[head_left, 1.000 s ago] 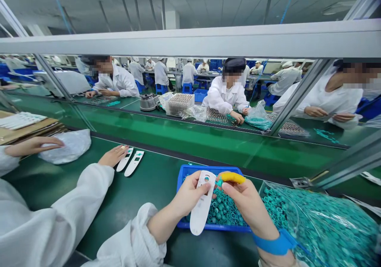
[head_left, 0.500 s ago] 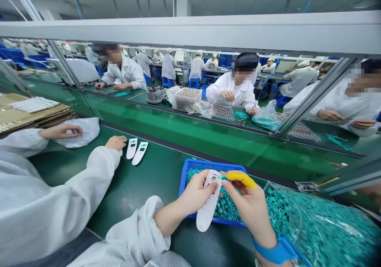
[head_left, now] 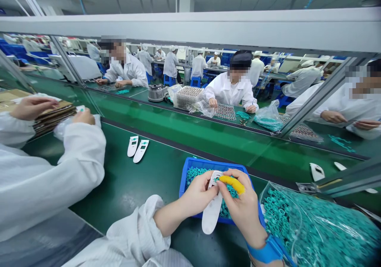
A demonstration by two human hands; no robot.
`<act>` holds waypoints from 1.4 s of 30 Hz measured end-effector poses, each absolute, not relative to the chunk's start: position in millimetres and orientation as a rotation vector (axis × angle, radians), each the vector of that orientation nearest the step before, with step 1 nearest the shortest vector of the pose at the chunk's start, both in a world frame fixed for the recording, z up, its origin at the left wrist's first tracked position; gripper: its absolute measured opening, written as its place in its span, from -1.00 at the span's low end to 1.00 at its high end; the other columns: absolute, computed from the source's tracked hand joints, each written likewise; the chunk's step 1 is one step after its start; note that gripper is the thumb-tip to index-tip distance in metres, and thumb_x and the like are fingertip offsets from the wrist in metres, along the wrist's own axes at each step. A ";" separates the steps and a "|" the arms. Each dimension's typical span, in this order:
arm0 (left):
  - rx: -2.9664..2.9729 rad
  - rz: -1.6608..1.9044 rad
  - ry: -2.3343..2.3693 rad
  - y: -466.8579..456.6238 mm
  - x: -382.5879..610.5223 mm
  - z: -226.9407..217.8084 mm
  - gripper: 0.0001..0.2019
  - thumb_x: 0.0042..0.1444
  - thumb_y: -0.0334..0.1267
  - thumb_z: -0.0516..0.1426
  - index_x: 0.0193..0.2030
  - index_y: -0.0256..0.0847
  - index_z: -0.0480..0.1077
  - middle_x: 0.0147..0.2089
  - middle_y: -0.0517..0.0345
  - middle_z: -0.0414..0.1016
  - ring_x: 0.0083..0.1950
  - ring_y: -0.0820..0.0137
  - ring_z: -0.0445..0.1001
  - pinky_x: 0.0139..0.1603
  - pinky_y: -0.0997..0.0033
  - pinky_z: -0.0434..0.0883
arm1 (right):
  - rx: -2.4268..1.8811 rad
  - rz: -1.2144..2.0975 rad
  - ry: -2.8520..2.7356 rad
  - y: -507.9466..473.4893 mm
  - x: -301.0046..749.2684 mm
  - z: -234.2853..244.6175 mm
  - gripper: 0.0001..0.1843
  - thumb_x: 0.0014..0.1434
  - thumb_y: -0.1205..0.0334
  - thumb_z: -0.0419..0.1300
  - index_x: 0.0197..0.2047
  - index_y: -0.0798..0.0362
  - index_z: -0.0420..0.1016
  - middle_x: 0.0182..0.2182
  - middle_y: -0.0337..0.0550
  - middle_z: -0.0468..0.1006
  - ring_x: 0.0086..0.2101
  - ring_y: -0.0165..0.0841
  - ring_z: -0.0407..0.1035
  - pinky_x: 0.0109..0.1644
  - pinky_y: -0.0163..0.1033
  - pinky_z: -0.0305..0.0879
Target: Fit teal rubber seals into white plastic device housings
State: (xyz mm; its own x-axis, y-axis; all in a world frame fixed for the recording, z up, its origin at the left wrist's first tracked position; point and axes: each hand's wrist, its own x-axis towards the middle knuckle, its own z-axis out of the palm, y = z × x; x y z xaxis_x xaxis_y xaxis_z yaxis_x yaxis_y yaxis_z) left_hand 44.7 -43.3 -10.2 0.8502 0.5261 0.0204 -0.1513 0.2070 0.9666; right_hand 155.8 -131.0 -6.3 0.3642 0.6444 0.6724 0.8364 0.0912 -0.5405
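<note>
The left hand (head_left: 199,192) gripped a white plastic casing (head_left: 212,215) above a blue tray (head_left: 205,164) of teal rubber rings (head_left: 195,173), while the right hand (head_left: 239,208), wearing a yellow finger cot (head_left: 232,184), pinched the casing's top end.

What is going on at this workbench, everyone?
The person's left hand holds a white plastic casing above a blue tray of teal rings, while their right hand, wearing a yellow finger cot, pinches a teal ring at the casing. A co-worker's hands work at stacked cardboard to the left.
</note>
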 end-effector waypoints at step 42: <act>1.872 0.892 0.293 -59.6 28.0 -4.8 -0.62 0.28 -0.28 -0.09 0.19 -0.19 0.31 0.01 -0.10 0.32 0.05 0.27 0.33 0.10 0.31 0.29 | -1.438 0.428 -0.931 -133.5 133.6 -11.6 -0.74 0.19 0.10 0.12 -0.10 -0.01 0.49 -0.11 -0.05 0.56 -0.12 -0.19 0.44 0.01 -0.07 0.34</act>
